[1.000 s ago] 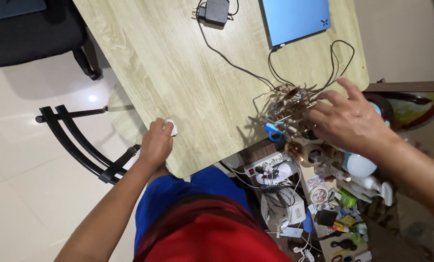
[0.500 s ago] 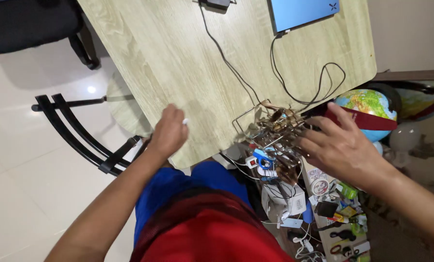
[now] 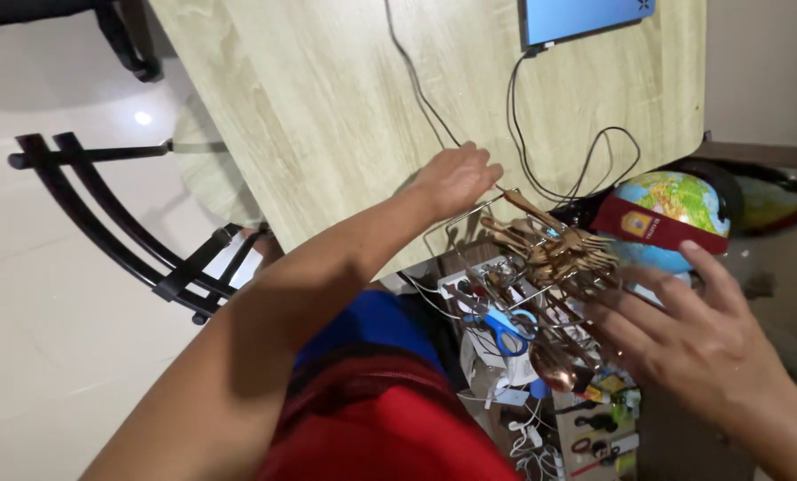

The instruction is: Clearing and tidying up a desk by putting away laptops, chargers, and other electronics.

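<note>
A wire cutlery rack (image 3: 541, 258) full of brass-coloured forks and spoons hangs tilted past the wooden table's (image 3: 327, 107) near edge. Blue-handled scissors (image 3: 505, 325) dangle from its lower side. My right hand (image 3: 701, 347) presses against the rack's right side with its fingers spread, bearing it. My left hand (image 3: 456, 178) reaches across my body. It rests with curled fingers on the table beside the rack's far wire corner, and what its fingers enclose is hidden.
Black cables (image 3: 541, 151) run over the table to a blue laptop (image 3: 585, 18) at the top edge. A globe (image 3: 675, 200) with a red booklet (image 3: 657, 227) on it stands right of the table. Cluttered small items and plugs (image 3: 594, 428) lie below. A black chair (image 3: 122, 232) stands left.
The rack has slid off the table's corner toward me and tilted, with my right hand following it down. My left hand crossed from the table's left edge to the rack's far corner.
</note>
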